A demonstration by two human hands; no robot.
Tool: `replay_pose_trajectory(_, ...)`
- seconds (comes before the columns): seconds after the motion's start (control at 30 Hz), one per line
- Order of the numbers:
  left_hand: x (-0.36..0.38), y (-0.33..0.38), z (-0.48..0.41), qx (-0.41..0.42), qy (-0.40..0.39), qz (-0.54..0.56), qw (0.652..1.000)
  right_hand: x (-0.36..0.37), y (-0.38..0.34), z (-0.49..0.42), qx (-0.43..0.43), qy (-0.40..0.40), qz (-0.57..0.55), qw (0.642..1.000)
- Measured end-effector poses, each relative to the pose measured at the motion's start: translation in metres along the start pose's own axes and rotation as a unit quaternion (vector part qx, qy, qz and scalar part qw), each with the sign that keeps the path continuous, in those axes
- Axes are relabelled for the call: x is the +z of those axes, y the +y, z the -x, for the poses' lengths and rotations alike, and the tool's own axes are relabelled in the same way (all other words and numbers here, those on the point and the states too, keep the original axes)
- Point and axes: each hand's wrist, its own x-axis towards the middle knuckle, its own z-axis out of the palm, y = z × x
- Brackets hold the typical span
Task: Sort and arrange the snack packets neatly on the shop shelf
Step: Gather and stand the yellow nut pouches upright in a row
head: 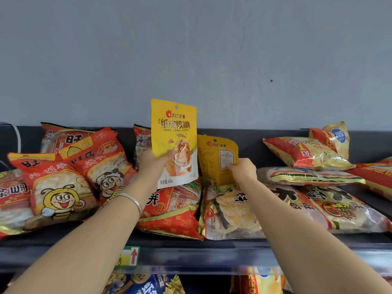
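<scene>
My left hand [153,163] holds a yellow walnut pouch [174,132] upright above the top shelf, its front facing me. Just to its right, my right hand [242,169] pinches a second yellow pouch [216,154] by its lower right corner, back side toward me and standing on the packets below. The two pouches sit side by side, the left one higher and overlapping the other's edge. Under and around them lie several large red and gold rice cracker bags [169,213], loosely heaped.
The dark shelf [233,245] has a front lip with a green and yellow price tag [129,256]. Red bee-print bags [57,194] pile at the left, striped bags [305,153] stack at the right. A grey wall rises behind. More packets [148,285] show on the shelf below.
</scene>
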Motion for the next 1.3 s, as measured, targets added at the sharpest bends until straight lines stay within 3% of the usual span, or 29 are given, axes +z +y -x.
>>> replay_pose_trajectory(0.33, 0.009, 0.019, -0.002, 0.063, -0.004, 0.046, 0.997, -0.026, -0.042, 0.026, -0.064, 0.145, -0.144, 0.977)
replay_pose_trajectory(0.7, 0.059, 0.042, 0.024, 0.093, -0.087, 0.115, 0.985, -0.093, -0.029, 0.058, -0.061, 0.288, -0.069, 0.953)
replay_pose_trajectory(0.93, 0.128, 0.062, 0.047, 0.105, -0.118, 0.144, 0.977, -0.166, -0.005, 0.075, -0.054, 0.349, -0.02, 0.935)
replay_pose_trajectory(1.3, 0.273, 0.094, 0.122, 0.093, -0.147, 0.183, 0.967, -0.321, 0.08, 0.08, -0.05, 0.377, -0.05, 0.923)
